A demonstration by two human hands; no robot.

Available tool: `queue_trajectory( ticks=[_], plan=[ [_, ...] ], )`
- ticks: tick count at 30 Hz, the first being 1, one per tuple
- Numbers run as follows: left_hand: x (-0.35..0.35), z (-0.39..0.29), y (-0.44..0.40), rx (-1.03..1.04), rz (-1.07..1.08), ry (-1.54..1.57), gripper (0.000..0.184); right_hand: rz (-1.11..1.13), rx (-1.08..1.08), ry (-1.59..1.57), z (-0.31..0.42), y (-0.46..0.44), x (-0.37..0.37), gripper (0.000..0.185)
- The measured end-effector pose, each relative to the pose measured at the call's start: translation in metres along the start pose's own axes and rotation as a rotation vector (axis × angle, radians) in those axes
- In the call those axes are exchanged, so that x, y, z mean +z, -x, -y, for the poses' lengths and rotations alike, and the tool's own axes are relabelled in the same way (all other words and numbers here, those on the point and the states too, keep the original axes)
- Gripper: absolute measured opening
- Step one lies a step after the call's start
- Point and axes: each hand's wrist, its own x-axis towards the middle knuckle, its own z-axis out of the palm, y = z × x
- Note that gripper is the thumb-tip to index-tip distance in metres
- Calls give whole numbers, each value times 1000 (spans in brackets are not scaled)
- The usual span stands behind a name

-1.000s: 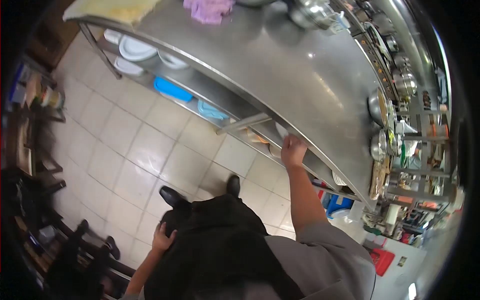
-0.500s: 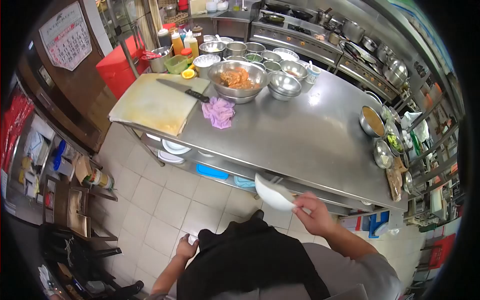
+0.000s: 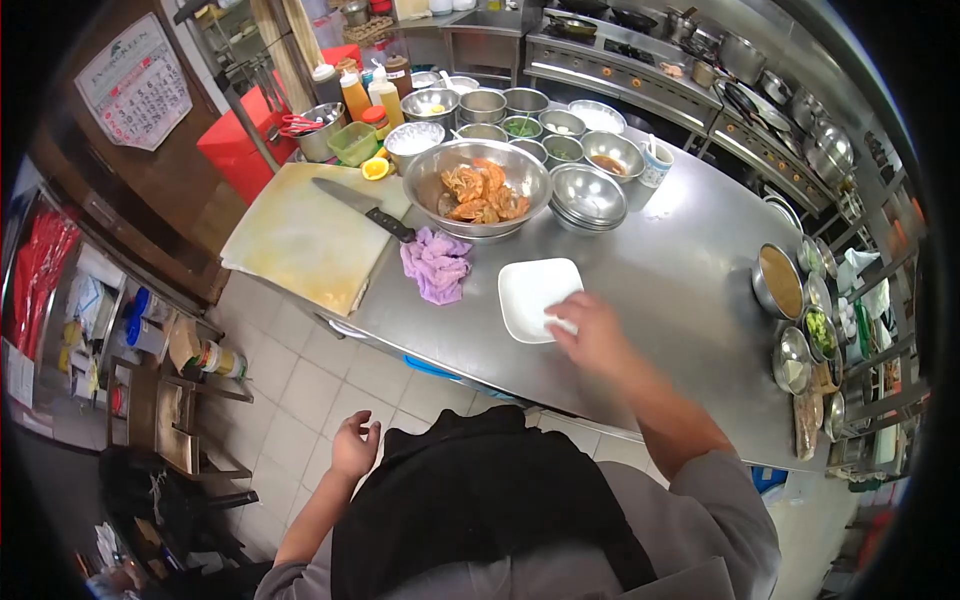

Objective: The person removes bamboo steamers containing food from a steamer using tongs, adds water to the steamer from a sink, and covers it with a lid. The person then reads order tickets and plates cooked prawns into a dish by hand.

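Observation:
A white rounded-square plate rests flat, or nearly so, on the steel worktop. At its right rim is my right hand, fingers closed over the edge and slightly blurred. My left hand hangs beside the black apron, short of the table, with its fingers loosely apart and nothing in them. Behind the plate stands a large steel bowl of orange-coated prawns. A crumpled purple cloth lies left of the plate, by the handle of a knife.
The knife lies across a white cutting board. Stacked steel bowls and several ingredient pots fill the table's back. Sauce bottles and a halved orange stand back left. More bowls line the right end.
My right hand has brought the plate from in front of the table up onto the worktop, turning it from tilted to flat. My left hand has risen slightly. The view has shifted closer to the table.

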Motion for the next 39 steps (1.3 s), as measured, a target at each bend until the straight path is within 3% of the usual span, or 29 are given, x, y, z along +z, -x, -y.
queue_trajectory(
  ticks=[3, 4, 6, 8, 9, 11, 14, 17, 21, 26, 28, 31, 34, 36, 39],
  plan=[
    [-20, -42, -19, 100, 16, 143, 30, -24, 243, -182, 18, -70, -17, 13],
    [-25, -54, -31, 128, 40, 197, 28, -27, 211, -166, 17, -95, -10, 14],
    [-22, -50, -64, 329, 15, 295, 23, 1, 201, -55, 18, -142, 1, 18],
    [-34, -58, -98, 432, 67, 382, 21, 81, 367, 57, 5, -186, 31, 28],
    [-44, -67, -114, 468, 105, 418, 20, 228, 461, 171, 1, -210, 46, 33],
    [-67, -77, -133, 490, 137, 496, 19, 220, 546, 298, -6, -239, 73, 38],
    [-93, -81, -168, 574, 154, 587, 18, 183, 487, 464, -7, -256, 93, 41],
    [-108, -78, -199, 662, 179, 543, 20, 110, 609, 473, -10, -262, 109, 34],
    [-121, -77, -210, 675, 172, 545, 20, 100, 614, 258, -12, -272, 117, 22],
    [-115, -87, -210, 713, 215, 621, 19, -57, 642, 130, -14, -264, 115, 19],
    [-111, -92, -211, 733, 215, 572, 18, -155, 533, 235, 3, -262, 86, 23],
    [-110, -102, -204, 722, 239, 477, 18, -183, 588, 2, 0, -243, 37, 37],
    [-100, -109, -201, 740, 277, 471, 20, -222, 687, -82, 36, -197, -36, 32],
    [-90, -114, -196, 757, 321, 483, 21, -193, 684, -128, 19, -153, -58, 29],
    [-79, -127, -194, 781, 386, 454, 24, -123, 807, -277, -14, -85, -42, 26]
  ],
)
